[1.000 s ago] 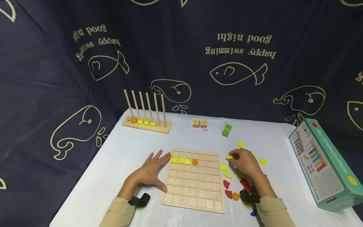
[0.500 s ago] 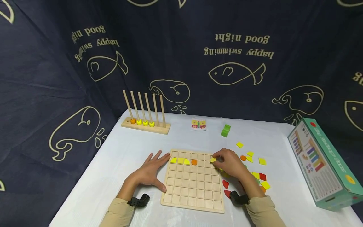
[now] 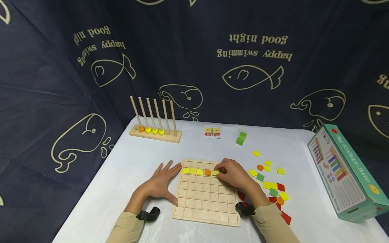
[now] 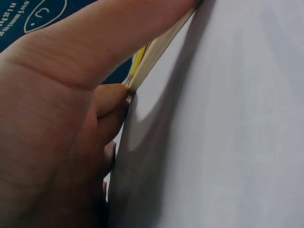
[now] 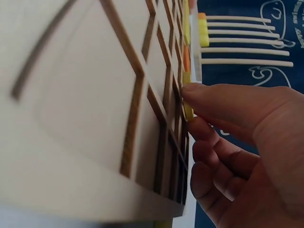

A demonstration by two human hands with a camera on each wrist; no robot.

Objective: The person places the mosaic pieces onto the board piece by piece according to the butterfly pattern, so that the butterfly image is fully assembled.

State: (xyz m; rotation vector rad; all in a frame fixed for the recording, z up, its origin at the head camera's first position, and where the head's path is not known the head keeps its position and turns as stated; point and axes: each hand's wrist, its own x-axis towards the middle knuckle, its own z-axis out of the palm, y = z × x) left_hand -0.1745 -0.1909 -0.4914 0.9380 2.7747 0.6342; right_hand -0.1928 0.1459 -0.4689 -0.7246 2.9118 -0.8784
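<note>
My right hand (image 3: 233, 172) pinches a yellow tile (image 3: 215, 172) between thumb and fingers over the second row of a wooden grid board (image 3: 206, 205). In the right wrist view the tile (image 5: 188, 96) stands on edge at the grid's ribs, just past an orange disc. That row holds yellow pieces (image 3: 193, 171) at the left, then an orange disc (image 3: 207, 172). My left hand (image 3: 159, 183) lies spread at the board's left side, its thumb and fingertips touching the edge. Up close in the left wrist view, the thumb (image 4: 109, 38) reaches the board's rim.
Loose yellow, red, green and orange pieces (image 3: 273, 186) lie right of the board. Behind stand a peg rack (image 3: 155, 133) with beads, a butterfly card (image 3: 212, 132) and green blocks (image 3: 241, 138). A game box (image 3: 346, 175) sits at the right edge.
My right hand has carried the yellow tile leftward from the loose pieces onto the board, beside the orange disc. The left hand has stayed in place.
</note>
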